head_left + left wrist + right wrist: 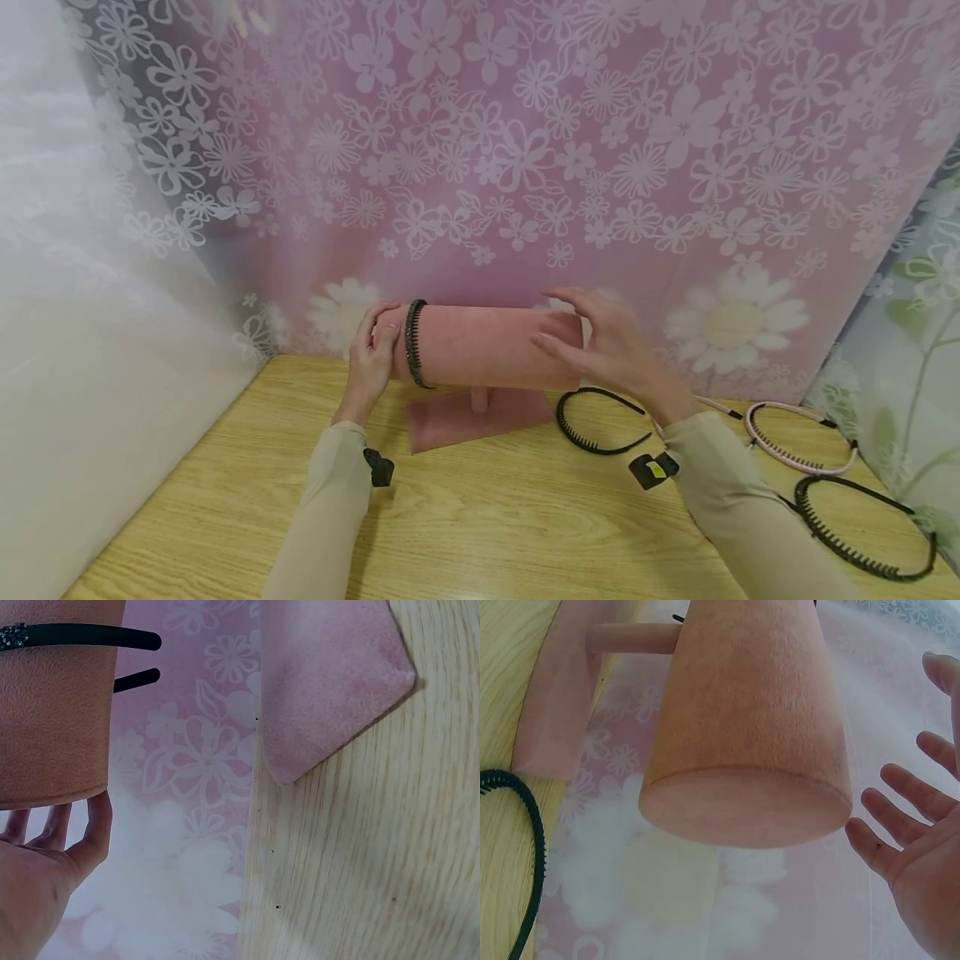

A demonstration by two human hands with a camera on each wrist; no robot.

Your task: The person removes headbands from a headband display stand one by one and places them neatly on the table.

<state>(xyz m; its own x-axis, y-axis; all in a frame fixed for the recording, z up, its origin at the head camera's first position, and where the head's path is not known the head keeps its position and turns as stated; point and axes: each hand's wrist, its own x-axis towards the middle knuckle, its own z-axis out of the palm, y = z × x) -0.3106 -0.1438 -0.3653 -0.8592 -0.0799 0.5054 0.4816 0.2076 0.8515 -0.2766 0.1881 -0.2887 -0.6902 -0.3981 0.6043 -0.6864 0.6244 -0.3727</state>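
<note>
A pink padded roll on a T-shaped display stand [495, 346] lies level above its flat base [465, 422]. Around the roll, near its left end, sits a dark toothed headband [412, 343] with glittery stones; its two tips [142, 639] poke out past the roll in the left wrist view. My left hand [369, 357] holds the left end of the roll, thumb in front. At the right end hovers my right hand [611, 346], fingers spread and nothing held. In the right wrist view, its fingers [907, 799] stand beside the roll's round end.
On the wooden table, a black toothed headband [567, 429] lies right of the base. Farther right are a pink headband [776, 455] and another black one [836, 546]; my right arm partly covers more pink ones. A flowered curtain [525, 167] hangs close behind the stand.
</note>
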